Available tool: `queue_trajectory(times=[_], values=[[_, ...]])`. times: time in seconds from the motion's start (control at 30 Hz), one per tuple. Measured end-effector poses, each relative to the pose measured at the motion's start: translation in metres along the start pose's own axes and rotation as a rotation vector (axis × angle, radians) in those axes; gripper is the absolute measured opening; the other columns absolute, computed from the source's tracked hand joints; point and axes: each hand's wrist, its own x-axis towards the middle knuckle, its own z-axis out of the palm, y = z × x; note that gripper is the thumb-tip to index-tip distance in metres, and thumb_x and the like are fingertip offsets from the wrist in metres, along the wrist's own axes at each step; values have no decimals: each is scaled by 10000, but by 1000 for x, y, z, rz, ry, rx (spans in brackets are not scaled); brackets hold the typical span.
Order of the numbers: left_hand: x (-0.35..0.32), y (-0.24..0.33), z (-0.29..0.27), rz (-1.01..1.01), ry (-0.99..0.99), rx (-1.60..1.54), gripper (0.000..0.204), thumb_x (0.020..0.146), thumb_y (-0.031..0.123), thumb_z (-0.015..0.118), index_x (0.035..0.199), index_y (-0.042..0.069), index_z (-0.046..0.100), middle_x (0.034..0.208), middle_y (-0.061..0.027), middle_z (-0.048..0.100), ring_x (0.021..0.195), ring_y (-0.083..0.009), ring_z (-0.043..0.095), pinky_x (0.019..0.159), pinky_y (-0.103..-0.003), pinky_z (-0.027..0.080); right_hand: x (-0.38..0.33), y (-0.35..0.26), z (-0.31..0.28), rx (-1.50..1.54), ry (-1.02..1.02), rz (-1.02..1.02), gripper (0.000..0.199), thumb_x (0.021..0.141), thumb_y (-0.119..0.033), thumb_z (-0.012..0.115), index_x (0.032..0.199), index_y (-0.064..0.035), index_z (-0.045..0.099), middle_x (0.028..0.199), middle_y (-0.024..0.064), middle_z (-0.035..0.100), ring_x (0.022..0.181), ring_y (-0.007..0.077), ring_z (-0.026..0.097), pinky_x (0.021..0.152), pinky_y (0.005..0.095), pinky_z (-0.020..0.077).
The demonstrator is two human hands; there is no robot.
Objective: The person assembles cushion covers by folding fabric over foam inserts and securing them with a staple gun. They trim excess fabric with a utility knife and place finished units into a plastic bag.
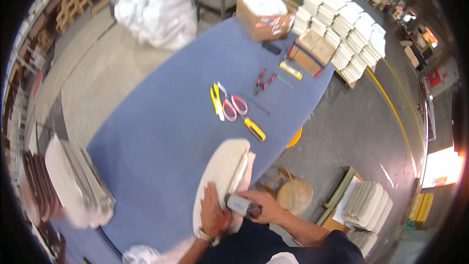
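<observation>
A cream padded upholstery panel [221,166] with one rounded end lies at the near edge of the blue table [161,132]. My left hand [213,210] presses flat on it, fingers stretched out. My right hand [264,206] is closed around a grey staple gun [238,204], its nose at the panel's right edge, where loose fabric shows. The exact contact point is hidden. Beyond the panel lie a yellow-handled screwdriver [254,129], red-and-white-handled scissors [234,108], a yellow cutter [215,99] and red-and-black pliers [264,82].
Cream panels [78,186] are stacked at the table's left end. Cardboard boxes [266,27] stand at its far end, before tall stacks of white pieces [339,24]. A wooden stool [294,195] and another panel stack [369,205] are at the right. White bundled material [156,10] lies beyond the table.
</observation>
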Motion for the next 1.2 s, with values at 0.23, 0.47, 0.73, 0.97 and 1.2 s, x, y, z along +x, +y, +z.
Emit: queue_trajectory(times=[0.23,0.47,0.73,0.97,1.2], values=[[7,0,4,-22,-20,-1,932,802,73,690,1591,-46,209,1619,-301,298,1498,-500,294,1154,-631,340,-6,-6,9,69,74,46,692,733,-176,835,1373,-78,588,1250,186,687,1114,386,678,951,421,548],[10,-5,-1,-53,-28,27,954,814,91,725,1602,-7,197,1653,-245,269,1528,-447,266,1172,-604,335,-10,-9,13,39,93,-57,712,712,-159,843,1374,-57,602,1294,164,681,1158,344,675,990,397,536],[10,1,-4,-74,-54,-4,946,815,87,707,1604,-14,194,1649,-253,272,1530,-454,258,1170,-628,321,-4,-14,7,6,19,14,683,766,-203,835,1389,-82,582,1274,168,681,1168,360,663,996,411,530],[9,5,2,-101,-63,27,939,811,82,684,1605,-21,193,1642,-253,290,1525,-457,273,1149,-670,323,5,-16,0,104,-65,103,618,774,-201,830,1331,-77,594,1230,161,692,1108,369,685,942,421,545],[8,8,6,-63,-8,101,917,813,84,696,1592,-22,223,1630,-258,313,1510,-464,304,1123,-679,356,-11,4,16,83,78,-55,668,742,-201,857,1344,-80,596,1252,149,681,1142,358,667,964,407,536]])
